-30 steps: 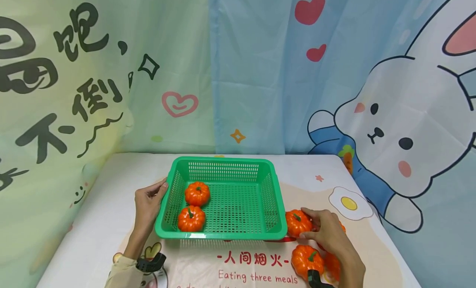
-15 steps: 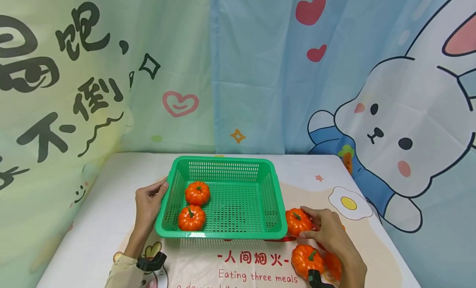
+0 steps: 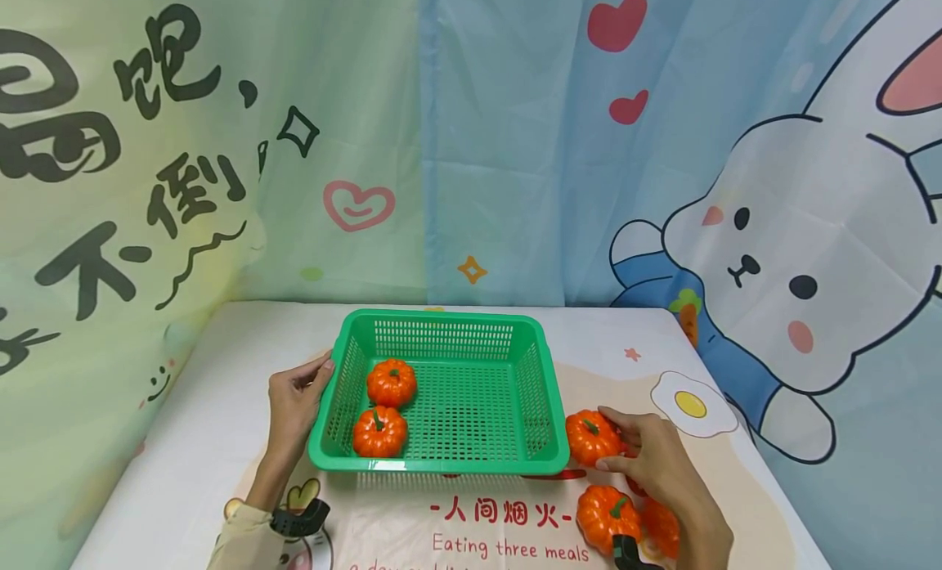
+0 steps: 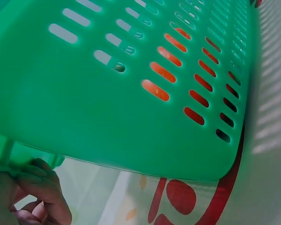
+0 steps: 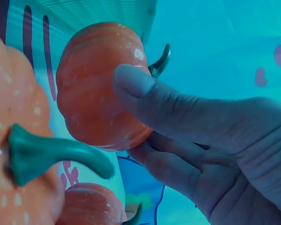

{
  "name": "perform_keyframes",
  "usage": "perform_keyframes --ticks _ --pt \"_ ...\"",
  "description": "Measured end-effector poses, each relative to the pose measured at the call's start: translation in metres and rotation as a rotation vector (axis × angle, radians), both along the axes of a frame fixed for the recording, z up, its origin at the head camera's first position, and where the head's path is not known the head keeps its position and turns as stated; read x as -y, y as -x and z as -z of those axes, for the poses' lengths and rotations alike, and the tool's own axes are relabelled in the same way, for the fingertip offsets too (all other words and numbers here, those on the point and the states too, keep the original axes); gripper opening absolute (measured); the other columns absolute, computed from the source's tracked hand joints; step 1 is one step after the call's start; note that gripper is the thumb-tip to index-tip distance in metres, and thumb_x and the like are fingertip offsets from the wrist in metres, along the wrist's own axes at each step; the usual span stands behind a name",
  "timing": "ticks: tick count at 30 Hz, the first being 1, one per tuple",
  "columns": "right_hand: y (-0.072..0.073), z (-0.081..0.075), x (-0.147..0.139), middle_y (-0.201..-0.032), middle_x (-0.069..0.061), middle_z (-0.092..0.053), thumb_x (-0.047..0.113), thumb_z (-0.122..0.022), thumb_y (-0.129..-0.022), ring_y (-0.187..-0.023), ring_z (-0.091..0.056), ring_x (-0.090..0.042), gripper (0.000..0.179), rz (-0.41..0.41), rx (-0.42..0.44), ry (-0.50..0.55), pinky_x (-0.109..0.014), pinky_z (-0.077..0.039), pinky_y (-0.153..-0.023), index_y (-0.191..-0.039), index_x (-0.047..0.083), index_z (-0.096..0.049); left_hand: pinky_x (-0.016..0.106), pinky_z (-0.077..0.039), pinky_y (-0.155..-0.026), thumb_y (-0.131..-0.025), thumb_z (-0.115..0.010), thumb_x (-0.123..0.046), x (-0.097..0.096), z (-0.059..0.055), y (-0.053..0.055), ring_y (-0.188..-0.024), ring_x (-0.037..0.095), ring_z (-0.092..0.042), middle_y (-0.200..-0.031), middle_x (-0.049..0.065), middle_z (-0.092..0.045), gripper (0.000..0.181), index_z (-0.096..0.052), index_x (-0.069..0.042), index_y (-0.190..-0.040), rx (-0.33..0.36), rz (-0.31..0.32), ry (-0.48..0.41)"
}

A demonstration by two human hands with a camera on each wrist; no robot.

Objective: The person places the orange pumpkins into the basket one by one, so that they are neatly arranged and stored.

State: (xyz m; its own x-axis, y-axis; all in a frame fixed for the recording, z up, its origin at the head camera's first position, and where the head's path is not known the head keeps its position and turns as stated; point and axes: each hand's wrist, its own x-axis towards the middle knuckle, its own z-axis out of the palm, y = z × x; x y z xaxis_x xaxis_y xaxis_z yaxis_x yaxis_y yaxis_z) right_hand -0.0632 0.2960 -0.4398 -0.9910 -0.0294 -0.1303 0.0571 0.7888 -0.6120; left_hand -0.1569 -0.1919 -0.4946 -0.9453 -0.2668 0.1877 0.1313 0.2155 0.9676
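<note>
A green plastic basket [image 3: 441, 465] with slotted walls stands in the middle of the table, and two small orange pumpkins [image 3: 391, 383] sit in its left part. My left hand [image 3: 293, 402] pinches the basket's left rim between thumb and fingers; the left wrist view shows the curled fingers [image 4: 47, 187] under the rim. At the basket's right front corner, my right hand [image 3: 655, 455] grips another orange pumpkin [image 3: 591, 438] with a green stem. In the right wrist view the thumb [image 5: 136, 84] presses on the side of that pumpkin [image 5: 100, 89], fingers behind it.
Close to the right wrist lie more pumpkins: one in front [image 3: 607, 517], and another [image 3: 660, 527] partly hidden by the arm. The table [image 3: 257, 333] has a printed cloth. A curtain [image 3: 486, 145] with a printed rabbit hangs behind it.
My right hand and the pumpkin in it have shifted very slightly away and to the right. The left hand and the basket stay in place.
</note>
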Motion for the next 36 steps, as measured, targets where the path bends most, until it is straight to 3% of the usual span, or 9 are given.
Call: perform_keyframes --ticks 36 --pt "-0.007 -0.021 0.003 -0.151 -0.026 -0.066 0.015 -0.094 -0.085 -0.134 -0.067 -0.049 0.083 0.000 0.014 -0.036 -0.060 -0.059 -0.108 -0.159 0.006 -0.056 0.012 -0.060 -0.065 -0.108 -0.069 -0.011 0.000 0.000 -0.001 -0.078 -0.007 -0.068 -0.127 0.030 -0.076 0.029 -0.076 0.002 -0.133 0.023 -0.001 0.008"
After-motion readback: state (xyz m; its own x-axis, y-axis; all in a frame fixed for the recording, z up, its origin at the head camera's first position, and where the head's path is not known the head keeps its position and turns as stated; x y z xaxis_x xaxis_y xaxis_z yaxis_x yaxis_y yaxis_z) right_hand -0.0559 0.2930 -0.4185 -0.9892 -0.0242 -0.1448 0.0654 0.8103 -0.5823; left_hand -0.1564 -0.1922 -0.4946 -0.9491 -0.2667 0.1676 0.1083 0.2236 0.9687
